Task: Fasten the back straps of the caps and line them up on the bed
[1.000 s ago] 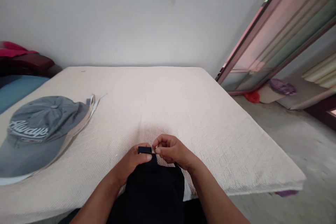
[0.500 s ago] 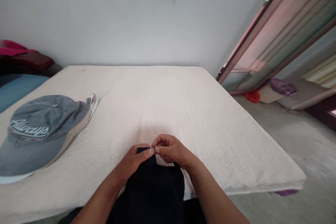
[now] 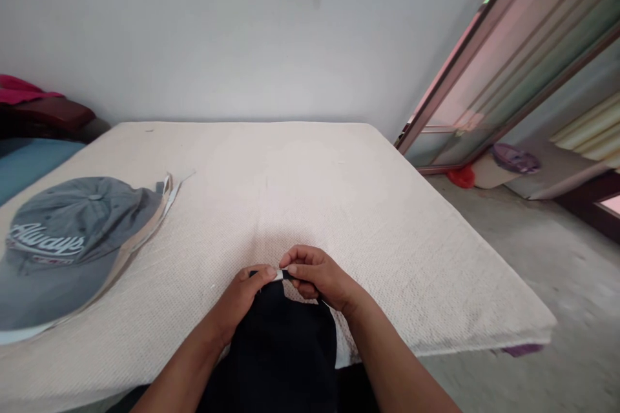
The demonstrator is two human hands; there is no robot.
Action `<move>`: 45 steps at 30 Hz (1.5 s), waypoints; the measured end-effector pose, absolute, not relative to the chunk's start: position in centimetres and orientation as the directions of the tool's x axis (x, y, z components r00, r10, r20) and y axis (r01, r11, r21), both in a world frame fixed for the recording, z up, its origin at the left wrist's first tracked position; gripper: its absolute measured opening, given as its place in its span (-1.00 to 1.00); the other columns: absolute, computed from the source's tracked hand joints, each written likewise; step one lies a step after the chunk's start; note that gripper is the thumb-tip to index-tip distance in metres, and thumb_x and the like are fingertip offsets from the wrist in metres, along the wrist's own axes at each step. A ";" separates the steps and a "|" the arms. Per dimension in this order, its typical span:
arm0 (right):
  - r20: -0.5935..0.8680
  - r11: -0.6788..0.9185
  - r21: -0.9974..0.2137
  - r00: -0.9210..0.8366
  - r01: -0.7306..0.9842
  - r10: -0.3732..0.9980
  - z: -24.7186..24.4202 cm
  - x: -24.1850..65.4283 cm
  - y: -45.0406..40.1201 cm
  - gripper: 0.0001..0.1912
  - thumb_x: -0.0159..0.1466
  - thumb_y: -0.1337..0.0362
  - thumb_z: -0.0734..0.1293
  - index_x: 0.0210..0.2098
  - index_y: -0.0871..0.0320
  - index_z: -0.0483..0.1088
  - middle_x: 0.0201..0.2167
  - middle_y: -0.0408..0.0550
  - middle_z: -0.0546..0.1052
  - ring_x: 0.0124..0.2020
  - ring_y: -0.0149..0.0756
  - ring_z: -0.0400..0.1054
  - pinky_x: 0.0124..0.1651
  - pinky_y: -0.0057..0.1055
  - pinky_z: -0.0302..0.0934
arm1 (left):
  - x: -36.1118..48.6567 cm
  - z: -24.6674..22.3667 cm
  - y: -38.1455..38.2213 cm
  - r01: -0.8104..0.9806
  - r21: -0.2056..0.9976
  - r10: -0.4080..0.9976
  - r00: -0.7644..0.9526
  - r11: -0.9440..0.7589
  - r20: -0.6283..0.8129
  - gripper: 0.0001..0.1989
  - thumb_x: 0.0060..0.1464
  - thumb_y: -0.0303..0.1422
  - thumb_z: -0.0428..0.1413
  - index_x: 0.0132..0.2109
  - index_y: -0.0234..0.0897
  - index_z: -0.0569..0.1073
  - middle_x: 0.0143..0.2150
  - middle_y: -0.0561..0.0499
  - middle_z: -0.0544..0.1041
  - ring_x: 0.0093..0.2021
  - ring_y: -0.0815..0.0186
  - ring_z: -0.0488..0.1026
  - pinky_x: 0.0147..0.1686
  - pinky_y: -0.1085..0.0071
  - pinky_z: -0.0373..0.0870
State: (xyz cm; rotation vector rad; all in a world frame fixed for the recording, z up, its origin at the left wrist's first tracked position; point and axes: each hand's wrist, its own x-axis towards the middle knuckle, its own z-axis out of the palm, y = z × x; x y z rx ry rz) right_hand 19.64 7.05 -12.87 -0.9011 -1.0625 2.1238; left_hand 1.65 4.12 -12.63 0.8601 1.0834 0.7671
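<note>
A dark cap (image 3: 290, 342) is held at the table's front edge, its back opening facing away from me. My left hand (image 3: 242, 300) pinches the cap's left back corner beside a small light buckle (image 3: 278, 275). The dark strap (image 3: 287, 275) runs from the buckle to my right hand (image 3: 317, 276), whose thumb and fingers are closed on it. Through the opening under the strap the pale cloth shows. On the left lies a grey cap (image 3: 87, 226) with white lettering, more caps with light edges seemingly under it.
A pale textured cloth covers the table (image 3: 300, 174). Beyond its left edge are a dark red object (image 3: 58, 115) with pink cloth and a blue surface (image 3: 33, 164). On the floor at right stands a bin (image 3: 494, 171) near a red bag (image 3: 461, 177).
The light buckle and a short stretch of dark strap now show between my hands. My fingertips have moved slightly apart. The whole view has shifted a little.
</note>
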 end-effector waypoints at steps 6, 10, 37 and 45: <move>-0.288 -0.493 -0.839 -0.579 -0.230 0.762 -12.8 19.7 7.0 -0.82 0.12 0.26 0.36 -0.30 0.19 0.35 -0.66 -0.27 0.28 -0.67 -0.55 0.10 -0.60 -0.55 -0.09 | 1.8 -12.2 4.0 -0.287 0.790 0.824 0.368 0.541 -0.431 -0.75 0.04 -0.23 0.12 -0.40 -0.35 0.53 -0.51 -0.06 0.52 -0.50 0.28 0.41 -0.43 0.41 0.30; -0.261 -0.475 -0.842 -0.578 -0.255 0.773 -12.6 20.1 7.0 -0.78 0.19 0.17 0.32 -0.28 0.20 0.37 -0.51 -0.12 0.44 -0.51 -0.44 0.29 -0.40 -0.46 0.10 | 1.5 -12.2 4.2 -0.431 0.705 0.822 0.372 0.564 -0.431 -0.78 0.05 -0.28 0.11 -0.41 -0.34 0.52 -0.50 -0.04 0.53 -0.51 0.31 0.43 -0.41 0.42 0.34; -0.422 -0.546 -0.734 -0.359 -0.405 0.833 -12.5 18.1 6.3 -0.80 0.13 0.17 0.37 -0.43 0.21 0.45 -0.50 -0.13 0.43 -0.49 -0.45 0.28 -0.42 -0.50 0.15 | -1.8 -12.7 1.9 -0.704 0.345 0.784 0.546 0.621 -0.297 -0.78 -0.14 -0.39 0.14 -0.28 -0.32 0.58 -0.42 -0.08 0.63 -0.29 0.06 0.57 -0.09 0.19 0.43; -0.280 -0.591 -0.658 -0.576 -0.467 0.768 -13.4 19.4 4.8 -0.71 0.20 0.12 0.33 -0.24 0.25 0.46 -0.34 -0.04 0.50 -0.29 -0.37 0.37 -0.13 -0.41 0.19 | -2.6 -13.9 2.4 -0.790 0.311 0.816 0.369 0.528 -0.446 -0.79 0.06 -0.35 0.03 -0.33 -0.32 0.56 -0.37 -0.03 0.63 -0.22 0.12 0.56 -0.02 0.22 0.39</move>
